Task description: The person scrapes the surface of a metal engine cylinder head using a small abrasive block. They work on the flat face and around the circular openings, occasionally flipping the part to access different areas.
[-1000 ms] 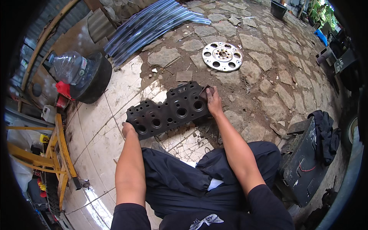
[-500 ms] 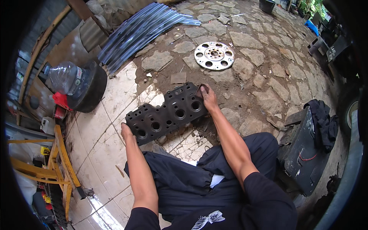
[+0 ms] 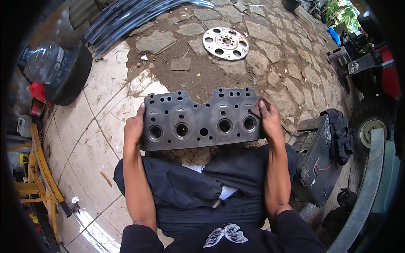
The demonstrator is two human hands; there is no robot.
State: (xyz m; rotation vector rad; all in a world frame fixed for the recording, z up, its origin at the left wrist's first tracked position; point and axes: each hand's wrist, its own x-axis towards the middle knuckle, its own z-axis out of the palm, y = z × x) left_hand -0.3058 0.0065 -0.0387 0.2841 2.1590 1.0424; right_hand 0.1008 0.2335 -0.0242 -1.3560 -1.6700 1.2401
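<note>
Gripping opposite ends of the dark grey metal cylinder head with round ports, the left hand and right hand had turned it from a slant to nearly level by the folded, dark-trousered legs. This squared its face to view; the right hand's thumb pinned a small brown pad at one corner.

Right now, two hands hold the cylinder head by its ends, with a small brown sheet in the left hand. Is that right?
Not quite: the small brown sheet is in the right hand, not the left hand, as the head view shows. Both do hold the cylinder head by its ends.
</note>
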